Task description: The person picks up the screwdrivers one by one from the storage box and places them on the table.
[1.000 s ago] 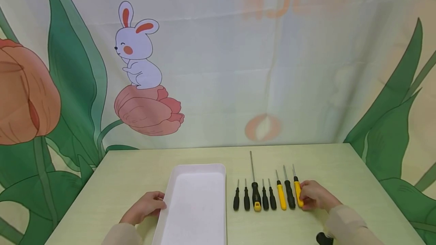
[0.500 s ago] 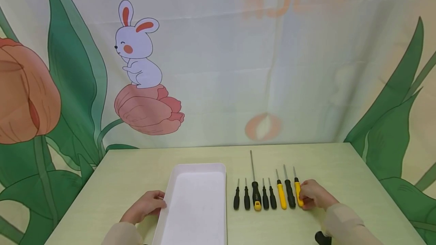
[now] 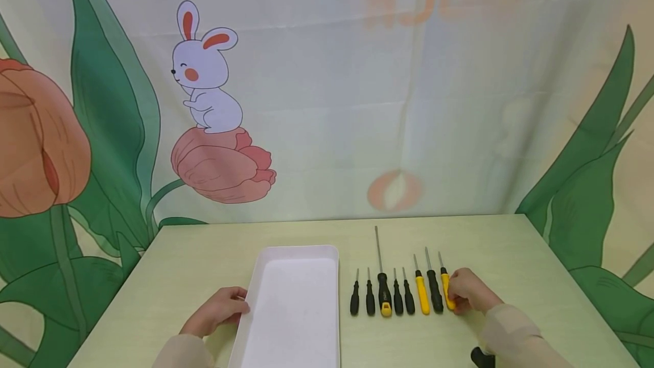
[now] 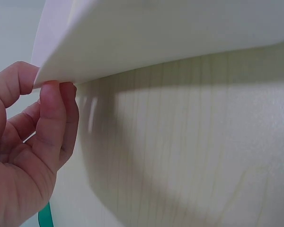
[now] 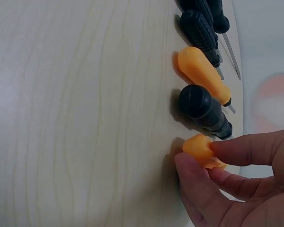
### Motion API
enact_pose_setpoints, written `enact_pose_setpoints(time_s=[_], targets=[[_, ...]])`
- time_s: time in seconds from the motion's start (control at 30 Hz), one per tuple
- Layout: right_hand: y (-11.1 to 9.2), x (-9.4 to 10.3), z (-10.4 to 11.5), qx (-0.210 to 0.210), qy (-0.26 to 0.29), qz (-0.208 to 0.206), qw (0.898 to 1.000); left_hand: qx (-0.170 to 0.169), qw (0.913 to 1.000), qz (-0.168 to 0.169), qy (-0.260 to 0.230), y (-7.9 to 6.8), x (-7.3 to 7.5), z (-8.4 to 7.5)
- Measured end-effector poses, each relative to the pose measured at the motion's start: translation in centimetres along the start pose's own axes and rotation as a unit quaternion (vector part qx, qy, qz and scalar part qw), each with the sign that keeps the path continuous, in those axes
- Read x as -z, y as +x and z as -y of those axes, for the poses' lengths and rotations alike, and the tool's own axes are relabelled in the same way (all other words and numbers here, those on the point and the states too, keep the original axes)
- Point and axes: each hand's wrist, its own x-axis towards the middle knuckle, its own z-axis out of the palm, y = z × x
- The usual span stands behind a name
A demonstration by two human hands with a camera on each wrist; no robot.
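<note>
My left hand (image 3: pixel 218 310) is at the left side of a white rectangular tray (image 3: pixel 292 305). In the left wrist view, its thumb and fingers pinch the tray's rim (image 4: pixel 73 71). My right hand (image 3: pixel 471 291) pinches the handle of a yellow screwdriver (image 3: pixel 447 285) at the right end of a row. Seen from the right wrist, thumb and fingers lie on both sides of that orange-yellow handle (image 5: pixel 198 147), hiding part of it. Just left of it lies a black screwdriver (image 3: pixel 435 293), then another yellow screwdriver (image 3: pixel 422 295).
Several more black screwdrivers stretch left toward the tray, among them a long one (image 3: pixel 384 294) with a yellow handle end. All tips point to the far edge of the light wooden table (image 3: pixel 398 345). A printed curtain (image 3: pixel 317 101) hangs behind. Something black (image 3: pixel 482 358) shows below the right sleeve.
The right hand has shifted slightly left, and the pinched yellow screwdriver's tip has dipped a little and swung slightly left. The left hand and the tray have stayed in place.
</note>
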Motion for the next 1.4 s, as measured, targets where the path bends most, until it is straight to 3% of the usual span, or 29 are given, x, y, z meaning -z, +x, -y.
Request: enact_pose_setpoints(time_s=[0.9,1.4], targets=[[-0.4,-0.1,-0.4,-0.005,-0.019,-0.020,1.000,0.003,1.0000,-0.001,-0.001,-0.1,0.0,-0.1],[0.6,-0.4,-1.2,0.010,-0.023,-0.020,0.999,0.003,1.0000,0.002,0.003,0.0,0.0,-0.1]])
